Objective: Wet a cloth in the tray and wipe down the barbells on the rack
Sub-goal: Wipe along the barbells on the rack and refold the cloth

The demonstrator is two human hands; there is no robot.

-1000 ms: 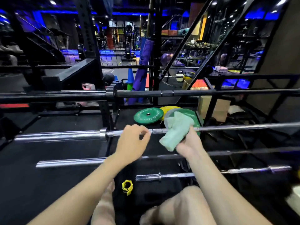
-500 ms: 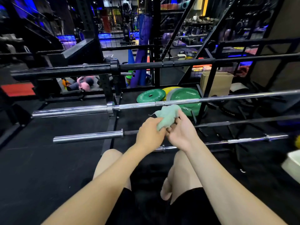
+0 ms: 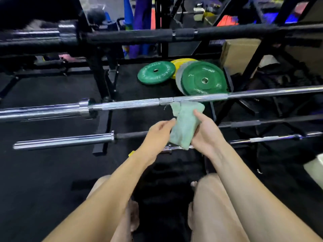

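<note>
A: Looking at the cloth (image 3: 183, 126), which way does the bar lie from it?

B: The chrome bar (image 3: 131, 104) runs left to right, just above and beyond the cloth's top edge. In this view the edge sits right under the bar's knurled middle; I cannot tell whether they touch.

A: And the cloth itself?

B: Bunched into a long wad, its long axis nearly upright, so it crosses the bar's line. It hangs between the two hands, above the lower bars of the rack (image 3: 103, 79).

A: Which hand has it?

B: The right hand (image 3: 206, 135) carries most of it: thumb on the near face, fingers (image 3: 196, 132) curled behind, clamped on the cloth. The left hand (image 3: 157, 132) comes in from the left, its fingertips pinching the cloth's left edge.

A: Which is nearer the bar?

B: The right, I judge; its thumb tip is closest to the chrome. A short lift forward should lay the cloth on the bar, and the wipe would then follow the bar sideways.

A: The tray?

B: A pale corner shows at the far right edge; too little to name.
</note>
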